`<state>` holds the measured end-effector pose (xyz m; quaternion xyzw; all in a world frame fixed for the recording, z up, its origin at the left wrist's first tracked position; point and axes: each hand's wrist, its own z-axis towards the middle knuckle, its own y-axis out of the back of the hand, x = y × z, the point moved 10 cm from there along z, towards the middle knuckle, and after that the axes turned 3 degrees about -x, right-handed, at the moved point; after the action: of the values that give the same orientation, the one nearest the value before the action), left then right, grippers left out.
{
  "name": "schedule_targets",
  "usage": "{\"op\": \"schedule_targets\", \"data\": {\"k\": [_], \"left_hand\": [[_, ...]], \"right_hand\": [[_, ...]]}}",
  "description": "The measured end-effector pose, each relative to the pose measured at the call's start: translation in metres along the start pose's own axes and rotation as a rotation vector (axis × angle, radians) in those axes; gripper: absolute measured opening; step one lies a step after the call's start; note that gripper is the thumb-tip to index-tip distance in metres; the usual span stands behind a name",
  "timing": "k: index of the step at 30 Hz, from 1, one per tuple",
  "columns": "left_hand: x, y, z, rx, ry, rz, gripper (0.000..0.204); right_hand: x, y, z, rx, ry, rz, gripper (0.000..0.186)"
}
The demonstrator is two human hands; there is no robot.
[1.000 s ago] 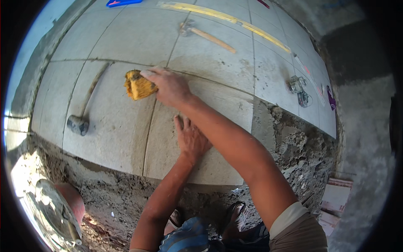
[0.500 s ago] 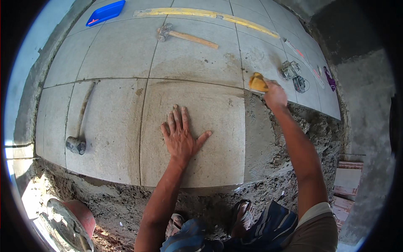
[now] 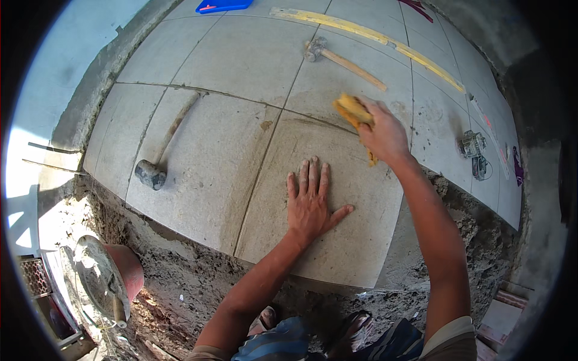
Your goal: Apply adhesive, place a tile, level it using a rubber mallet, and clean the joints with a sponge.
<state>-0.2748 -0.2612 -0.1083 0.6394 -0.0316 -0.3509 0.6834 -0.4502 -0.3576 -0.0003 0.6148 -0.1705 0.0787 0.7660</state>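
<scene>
Spread flat, my left hand [image 3: 311, 207] presses on a grey floor tile [image 3: 337, 256] with its fingers apart. A yellow sponge [image 3: 351, 111], dirty brown in places, is gripped in my right hand [image 3: 384, 135] over the far edge of that tile, by the joint with the tile behind it. Whether the sponge touches the surface I cannot tell. To the left a black-headed rubber mallet [image 3: 150, 173] lies on the neighbouring tile. Beyond my right hand lies a hammer [image 3: 315, 49] with a wooden handle.
A long yellow level [image 3: 367, 33] lies across the far tiles, near a blue tray [image 3: 224, 5]. At the right sits a small device [image 3: 472, 144]. Wet mortar [image 3: 415, 240] borders the tile's right side. A reddish bucket [image 3: 126, 271] stands at lower left.
The view has shifted, so the tiles and tools appear farther right and turned. My right hand has brought the sponge leftward from the mortar side to the tile's far joint. My left hand stays flat.
</scene>
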Motion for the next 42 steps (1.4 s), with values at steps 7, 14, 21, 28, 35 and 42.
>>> {"op": "schedule_targets", "data": {"k": [7,14,21,28,35,42], "left_hand": [[-0.001,-0.006,0.003,0.025,0.002,-0.008,0.115],[0.004,-0.001,0.002,-0.016,0.009,-0.016,0.118],[-0.006,-0.012,0.004,-0.02,-0.015,-0.033,0.117],[0.004,0.003,-0.001,-0.072,-0.018,-0.054,0.111],[0.028,0.032,-0.033,-0.071,-0.019,-0.144,0.099],[0.027,0.02,-0.046,-0.002,0.057,-0.119,0.105]], "right_hand": [[0.135,-0.104,0.057,0.072,0.384,-0.359,0.038],[0.071,-0.124,0.029,0.314,0.574,-0.65,0.023],[-0.188,0.03,-0.06,0.812,0.036,-1.252,0.021],[-0.111,0.083,-0.05,0.532,-0.156,-0.491,0.042],[-0.035,-0.011,-0.019,0.536,-0.316,0.631,0.054],[0.028,-0.118,0.034,0.464,-0.346,0.903,0.073]]}}
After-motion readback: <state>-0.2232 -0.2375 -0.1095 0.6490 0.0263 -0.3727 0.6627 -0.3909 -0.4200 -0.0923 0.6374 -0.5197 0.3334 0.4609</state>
